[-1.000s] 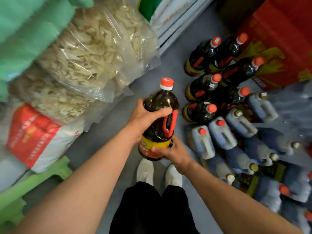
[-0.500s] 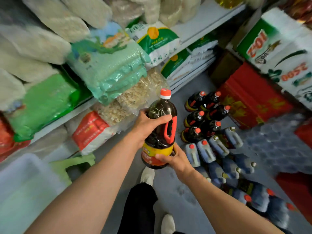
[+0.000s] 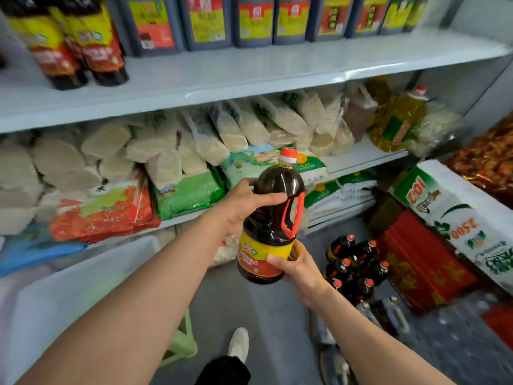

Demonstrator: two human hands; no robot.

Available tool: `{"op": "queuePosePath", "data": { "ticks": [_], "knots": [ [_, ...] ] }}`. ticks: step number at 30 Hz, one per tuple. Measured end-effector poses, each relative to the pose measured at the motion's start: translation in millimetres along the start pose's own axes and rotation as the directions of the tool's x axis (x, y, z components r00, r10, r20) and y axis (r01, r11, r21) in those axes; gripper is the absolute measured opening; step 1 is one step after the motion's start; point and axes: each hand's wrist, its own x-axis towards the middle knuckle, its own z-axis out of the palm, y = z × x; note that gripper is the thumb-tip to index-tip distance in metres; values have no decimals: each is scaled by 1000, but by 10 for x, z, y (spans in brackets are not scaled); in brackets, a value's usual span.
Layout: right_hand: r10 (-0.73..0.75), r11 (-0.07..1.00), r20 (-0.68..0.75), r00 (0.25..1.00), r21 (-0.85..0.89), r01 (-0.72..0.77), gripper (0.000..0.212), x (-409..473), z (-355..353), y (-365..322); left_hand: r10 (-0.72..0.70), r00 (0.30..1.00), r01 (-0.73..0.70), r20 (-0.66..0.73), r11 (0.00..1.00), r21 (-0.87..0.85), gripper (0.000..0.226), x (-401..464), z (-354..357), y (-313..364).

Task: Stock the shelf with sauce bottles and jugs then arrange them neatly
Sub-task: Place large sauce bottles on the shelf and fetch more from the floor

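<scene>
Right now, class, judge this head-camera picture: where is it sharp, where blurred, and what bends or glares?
Head view: the held sauce bottle is sharpest, with glare streaks on its dark shoulder; the top-shelf jugs and the floor bottles are smeared by motion blur; the shelf edge bows from wide-angle distortion; lighting is soft, with no hard shadows.

View has tilted up from floor to shelving. Bottle (image 3: 270,218), low over the shoes 1.0 s ago, is now raised in front of the middle shelf. Upper shelf (image 3: 249,70) with dark jugs (image 3: 252,20) has come into view at far top. Floor bottles (image 3: 358,262) have dropped to lower right.
</scene>
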Motion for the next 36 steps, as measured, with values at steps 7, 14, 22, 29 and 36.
{"op": "queuePosePath", "data": {
  "ticks": [7, 14, 22, 29, 36],
  "knots": [
    [-151, 978, 101, 983, -126, 163, 77, -58, 671, -790, 95, 991, -104, -94, 991, -88, 85, -662, -816, 691],
    [-229, 947, 208, 951, -178, 267, 67, 136, 1718, -1273, 136, 969, -155, -206, 985, -78, 32, -1094, -1760, 1085],
    [-326, 923, 225, 918, -132, 361, 72, 724, 3157, -1729, 171, 916, -228, -362, 967, -118, 46, -1323, -3277, 1310],
    [-372, 904, 276, 887, -108, 413, 66, 1334, 4159, -2182, 260, 855, -307, -450, 951, -35, 38, -1203, -4417, 1577],
    [-358, 916, 304, 883, -71, 396, 63, 1981, 4875, -2356, 357, 798, -390, -485, 920, 37, 38, -899, -5197, 1670]
  ]
}}
